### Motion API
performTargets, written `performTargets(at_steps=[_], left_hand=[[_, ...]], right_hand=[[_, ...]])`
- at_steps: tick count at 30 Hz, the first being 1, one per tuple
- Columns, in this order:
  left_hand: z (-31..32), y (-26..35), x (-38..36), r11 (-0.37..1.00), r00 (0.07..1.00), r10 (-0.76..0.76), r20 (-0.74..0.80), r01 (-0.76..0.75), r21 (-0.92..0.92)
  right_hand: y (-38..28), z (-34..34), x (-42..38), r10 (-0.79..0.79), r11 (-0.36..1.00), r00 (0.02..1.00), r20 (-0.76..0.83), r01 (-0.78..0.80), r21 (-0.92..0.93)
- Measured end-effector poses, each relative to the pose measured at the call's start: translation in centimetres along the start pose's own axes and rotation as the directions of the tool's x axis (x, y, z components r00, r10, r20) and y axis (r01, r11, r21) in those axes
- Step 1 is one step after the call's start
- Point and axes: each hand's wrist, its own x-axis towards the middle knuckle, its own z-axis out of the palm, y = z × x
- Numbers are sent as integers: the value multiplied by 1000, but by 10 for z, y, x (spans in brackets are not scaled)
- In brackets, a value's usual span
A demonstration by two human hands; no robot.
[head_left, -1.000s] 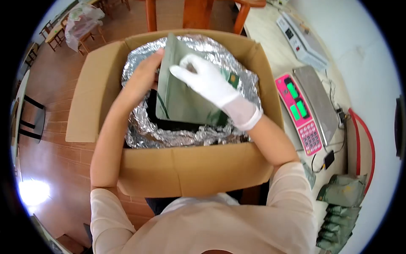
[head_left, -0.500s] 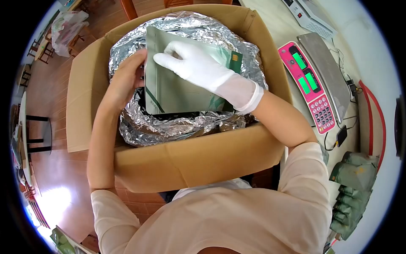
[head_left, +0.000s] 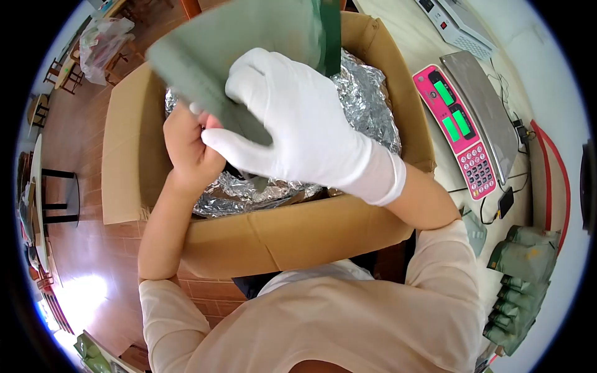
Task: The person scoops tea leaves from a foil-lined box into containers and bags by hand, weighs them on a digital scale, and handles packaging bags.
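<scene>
A pale green pouch [head_left: 261, 31] is raised above the cardboard box, tilted and slightly blurred, with a darker green strip at its right side. My bare left hand [head_left: 189, 140] is closed on the pouch's lower left corner. My right hand [head_left: 298, 118], in a white glove, is curled around the near side of the pouch, its thumb stretched toward my left fingers. Below both hands, crumpled silver foil [head_left: 367, 99] lines the cardboard box [head_left: 298, 242]. What lies inside the foil is mostly hidden by the pouch and my hands.
A pink scale [head_left: 457, 124] with lit green displays and a metal platform stands on the table to the right. Behind it is a white appliance [head_left: 457, 28]. Several filled green pouches [head_left: 519, 286] stand at the lower right. A clear plastic bag [head_left: 102, 46] hangs at the far left.
The pouch has risen out of the foil-lined box toward me and tilted. Both hands have come up with it, and the right thumb has spread away from the fingers.
</scene>
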Motion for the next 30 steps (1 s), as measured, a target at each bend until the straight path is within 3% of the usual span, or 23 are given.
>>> performTargets(at_steps=[1,2,4,6,8,10,12,14,16,17,21,23,24,26,27,28,30], left_hand=[[2,0,4,992,993,113,-38,-111,61],[3,-1,5,991,992,116,-39,-113,69],[4,-1,5,946,994,104,36,-110,305],[9,-2,11,917,995,-21,94,-18,399],[16,-18,15,951,997,41,70,-61,305],[19,-19,13,967,992,-89,93,64,245],[19,-23,8,968,972,-144,186,100,229],[26,-20,6,964,978,-136,161,92,251],[30,-16,10,839,809,-544,222,529,129],[33,-18,11,759,727,-648,225,641,115],[39,-34,-3,744,707,-644,292,668,23],[37,-24,-1,863,823,-505,261,488,129],[39,-24,-1,863,821,-504,269,489,126],[42,-24,2,901,893,-433,120,425,89],[38,-19,6,835,821,-549,156,536,120],[35,-15,12,836,821,-548,160,536,117],[30,-10,20,652,612,-757,228,684,326]], right_hand=[[-3,-1,1,-40,999,999,-21,40,-21],[-4,-2,2,-78,996,996,-43,76,-42],[6,7,4,-125,972,987,-102,102,-213],[17,13,2,-89,941,994,-63,63,-332],[24,19,-1,-54,897,998,-12,43,-440],[30,20,-4,-24,885,998,50,45,-464],[38,20,-8,10,871,994,110,46,-490],[46,21,-15,57,876,967,250,72,-478],[51,26,-17,35,845,965,259,110,-524],[52,27,-18,18,833,964,267,133,-537],[58,31,-23,-65,798,961,268,211,-565],[53,30,-23,-62,792,965,257,204,-576],[51,29,-22,-72,787,967,244,206,-582],[49,27,-19,-46,790,976,213,166,-590],[48,26,-16,-20,809,985,169,115,-576],[48,24,-14,6,826,992,126,66,-560],[48,21,-13,22,818,992,121,52,-573]])
